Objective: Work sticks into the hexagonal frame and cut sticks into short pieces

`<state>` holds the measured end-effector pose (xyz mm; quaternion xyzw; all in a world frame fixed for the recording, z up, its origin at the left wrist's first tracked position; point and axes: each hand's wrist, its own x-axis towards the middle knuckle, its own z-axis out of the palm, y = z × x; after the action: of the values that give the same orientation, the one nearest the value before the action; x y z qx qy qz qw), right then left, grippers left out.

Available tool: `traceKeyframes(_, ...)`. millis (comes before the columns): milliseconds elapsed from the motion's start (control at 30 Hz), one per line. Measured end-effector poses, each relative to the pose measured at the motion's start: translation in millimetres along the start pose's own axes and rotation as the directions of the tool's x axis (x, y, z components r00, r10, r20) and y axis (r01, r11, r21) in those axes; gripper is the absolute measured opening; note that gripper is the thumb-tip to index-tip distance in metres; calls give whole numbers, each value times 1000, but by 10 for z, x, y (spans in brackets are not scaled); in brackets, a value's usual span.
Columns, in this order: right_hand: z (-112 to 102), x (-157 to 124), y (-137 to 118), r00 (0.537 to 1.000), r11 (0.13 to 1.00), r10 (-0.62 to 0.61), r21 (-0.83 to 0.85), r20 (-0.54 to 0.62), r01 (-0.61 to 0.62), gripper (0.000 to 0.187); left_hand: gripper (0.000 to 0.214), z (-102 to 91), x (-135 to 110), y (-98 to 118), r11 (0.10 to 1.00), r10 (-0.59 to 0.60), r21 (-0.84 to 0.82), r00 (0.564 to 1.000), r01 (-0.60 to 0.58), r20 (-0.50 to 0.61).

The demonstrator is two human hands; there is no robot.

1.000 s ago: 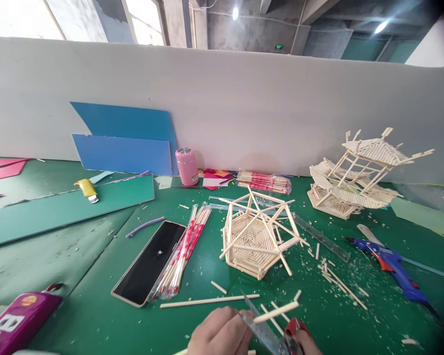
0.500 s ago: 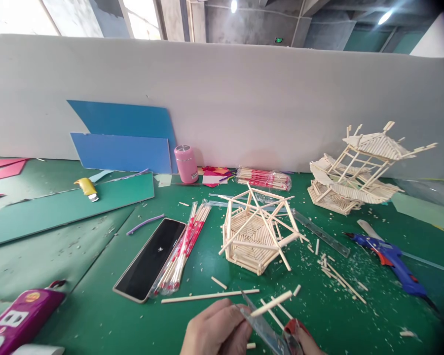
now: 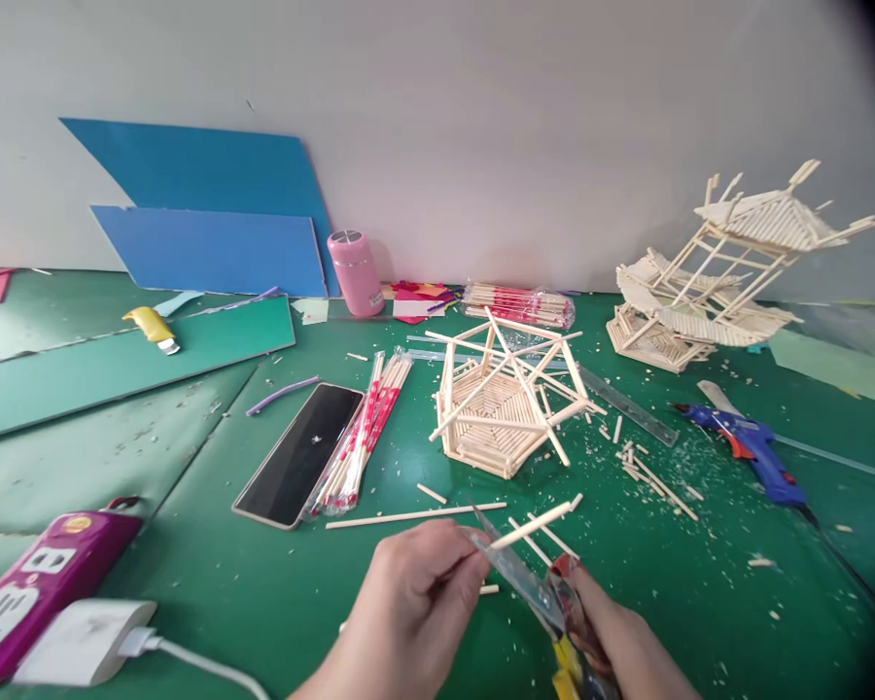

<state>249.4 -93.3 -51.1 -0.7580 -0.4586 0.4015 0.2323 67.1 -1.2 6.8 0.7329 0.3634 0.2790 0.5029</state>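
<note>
My left hand (image 3: 421, 588) is closed, its fingers pinching one end of a thin wooden stick (image 3: 532, 525). That stick points up and to the right, between the blades of the scissors (image 3: 529, 579). My right hand (image 3: 604, 614) grips the scissors by the handles, which show red and yellow; its fingers are partly hidden. Beyond both hands stands a many-sided stick frame (image 3: 507, 413) with a slatted base and crossed sticks on top. A long loose stick (image 3: 415, 516) lies on the table just past my left hand, and short cut pieces (image 3: 543, 538) lie behind the scissors.
At right are a blue glue gun (image 3: 748, 449) and a tiered stick pavilion (image 3: 721, 282). A phone (image 3: 298, 457) lies beside bagged sticks (image 3: 368, 433). A purple power strip (image 3: 51, 583) with a white charger (image 3: 87, 637) is at left. A pink cup (image 3: 356, 277) stands near the wall.
The view has tipped downward, so the table's things sit higher and more of both hands, the scissors' handles and the charger shows. Both hands keep their holds.
</note>
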Motion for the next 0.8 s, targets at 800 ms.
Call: traceKeyframes(800,49,98,-108,959,916,187,315,214,-249,36,18,142,-51,-173,828,463,423,875,-368,-144)
